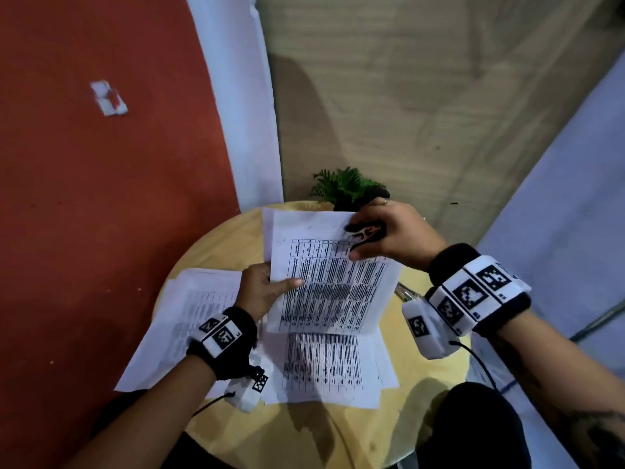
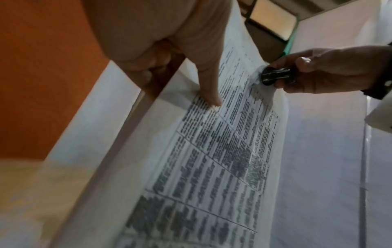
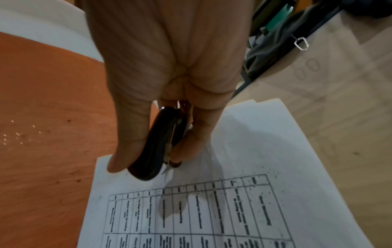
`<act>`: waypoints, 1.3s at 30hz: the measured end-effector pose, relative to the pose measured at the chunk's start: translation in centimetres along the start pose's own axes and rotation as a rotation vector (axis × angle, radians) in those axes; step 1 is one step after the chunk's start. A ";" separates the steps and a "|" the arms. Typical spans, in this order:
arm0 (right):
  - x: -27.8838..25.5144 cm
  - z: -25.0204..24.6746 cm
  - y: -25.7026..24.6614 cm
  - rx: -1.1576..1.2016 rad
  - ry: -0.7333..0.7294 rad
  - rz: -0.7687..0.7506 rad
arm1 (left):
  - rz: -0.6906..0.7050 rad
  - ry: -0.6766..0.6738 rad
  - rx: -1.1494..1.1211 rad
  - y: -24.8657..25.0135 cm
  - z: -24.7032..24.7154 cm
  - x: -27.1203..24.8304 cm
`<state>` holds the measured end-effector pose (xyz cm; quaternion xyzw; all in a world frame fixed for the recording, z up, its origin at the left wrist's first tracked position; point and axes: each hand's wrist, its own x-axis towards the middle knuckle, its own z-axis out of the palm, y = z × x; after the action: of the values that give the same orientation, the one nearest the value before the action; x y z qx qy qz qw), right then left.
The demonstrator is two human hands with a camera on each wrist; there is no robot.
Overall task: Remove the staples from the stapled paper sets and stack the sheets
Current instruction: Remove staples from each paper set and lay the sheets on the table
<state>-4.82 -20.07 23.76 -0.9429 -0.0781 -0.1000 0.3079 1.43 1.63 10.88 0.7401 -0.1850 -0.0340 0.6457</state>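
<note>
1. My left hand (image 1: pixel 262 289) grips the stapled paper set (image 1: pixel 333 275) at its left edge, thumb lying across the printed table on top and the other fingers curled underneath, so the set is lifted and tilted above the round wooden table (image 1: pixel 338 434).
2. My right hand (image 1: pixel 389 233) is closed around a black staple remover (image 1: pixel 367 231), thumb on one side and fingers on the other, squeezing it at the set's far right corner.
3. In the right wrist view, the remover's (image 3: pixel 157 147) metal tips touch the top sheet (image 3: pixel 244 167) just above the printed grid; I cannot tell whether a staple is caught in them.
4. From the left wrist view, my thumb (image 2: pixel 208 80) presses flat on the text of the held set (image 2: pixel 212 159), and the remover (image 2: pixel 275 76) bites the paper's far edge, which crumples slightly there.
5. Under the held set, loose printed sheets (image 1: pixel 324 367) lie flat on the table, nearer to me.
6. To the left of the held set, another pile of papers (image 1: pixel 176 319) rests on the table and overhangs its left rim, partly beneath my left wrist.
7. Beyond the held set, at the table's far edge, stands a small green plant (image 1: pixel 345 186).
</note>
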 end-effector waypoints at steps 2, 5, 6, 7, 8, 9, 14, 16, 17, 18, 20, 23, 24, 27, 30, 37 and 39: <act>-0.2 -1.2 -1.0 0.015 0.012 -0.036 | 0.077 0.074 0.073 1.8 -1.2 0.2; -0.6 -3.0 -2.5 0.077 0.036 -0.064 | 0.221 0.327 0.148 5.4 -2.8 1.0; -0.7 -3.7 -3.1 0.092 0.044 -0.082 | 0.256 0.373 0.108 7.3 -3.1 1.2; -0.8 -4.2 -3.7 0.100 0.052 -0.101 | 0.267 0.371 0.045 9.0 -3.2 1.5; -0.9 -4.8 -4.3 0.104 0.058 -0.123 | 0.258 0.315 -0.029 10.7 -3.3 1.8; -1.1 -5.4 -5.0 0.105 0.064 -0.147 | 0.244 0.231 -0.114 12.3 -3.4 1.9; -1.9 -7.4 -7.6 0.104 0.087 -0.252 | 0.207 0.045 -0.308 17.4 -2.4 0.8; -2.0 -7.9 -8.0 0.105 0.100 -0.280 | 0.244 0.081 -0.318 18.3 -2.3 0.4; -2.1 -8.0 -8.0 0.097 0.123 -0.288 | 0.253 0.091 -0.318 18.6 -2.2 0.2; -2.2 -8.0 -7.9 0.087 0.164 -0.294 | 0.260 0.093 -0.312 19.0 -2.2 0.0; -2.3 -7.8 -8.1 0.058 0.295 -0.322 | 0.265 0.097 -0.319 19.6 -2.1 -0.4; -2.7 -7.0 -9.3 -0.104 0.483 -0.391 | 0.268 0.104 -0.330 20.5 -2.0 -0.8; -2.9 -6.7 -10.0 -0.197 0.522 -0.425 | 0.273 0.101 -0.329 20.8 -2.0 -0.9; -2.8 -6.1 -11.6 -0.352 0.571 -0.527 | 0.284 0.082 -0.323 21.7 -1.9 -1.3; -2.1 -5.7 -12.3 -0.292 0.576 -0.621 | 0.319 0.078 -0.298 22.4 -1.9 -1.6; -1.8 -6.1 -12.6 -0.349 0.528 -0.703 | 0.357 0.058 -0.254 22.9 -1.9 -1.8; -1.9 -6.2 -12.7 -0.382 0.533 -0.720 | 0.363 0.056 -0.258 23.0 -1.8 -1.9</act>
<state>-10.17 -13.76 35.42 -0.8372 -0.2982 -0.4507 0.0845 -5.06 1.69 33.14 0.6068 -0.2912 0.0800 0.7353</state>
